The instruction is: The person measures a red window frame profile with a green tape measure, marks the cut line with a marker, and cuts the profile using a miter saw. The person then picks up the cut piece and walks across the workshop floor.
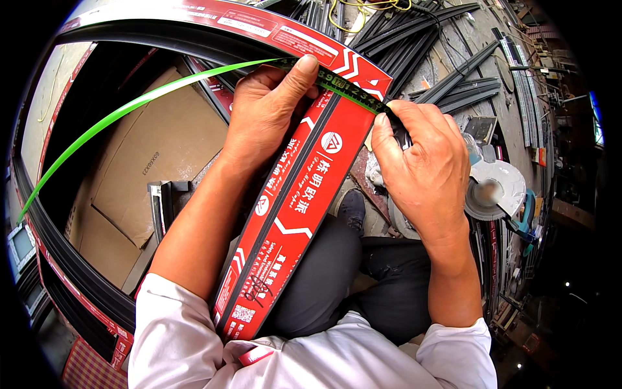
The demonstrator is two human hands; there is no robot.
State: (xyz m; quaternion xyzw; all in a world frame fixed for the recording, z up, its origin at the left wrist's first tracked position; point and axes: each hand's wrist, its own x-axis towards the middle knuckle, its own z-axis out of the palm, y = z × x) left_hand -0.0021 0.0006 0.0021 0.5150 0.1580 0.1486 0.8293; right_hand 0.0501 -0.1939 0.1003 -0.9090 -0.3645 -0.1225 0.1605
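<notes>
A green tape measure blade point(162, 91) arcs in from the left and lies across a corner of a dark profile frame. My left hand point(262, 110) is closed on the blade, its thumb pressing on top near the inner side of the corner. At the corner's outer edge, my right hand point(424, 159) pinches the blade between thumb and fingers. Between the two hands the blade's dark numbered face shows. Red protective film with white print covers the frame's near bar point(317, 175), which slants down over my lap. The tape's case cannot be made out.
Cardboard point(162, 146) lies inside the frame opening, with a short profile piece point(159, 204) by it. Dark profile offcuts point(402, 48) are heaped at the far side, near a yellow cord point(337, 19). To the right stands a cutting saw with a round blade point(495, 188).
</notes>
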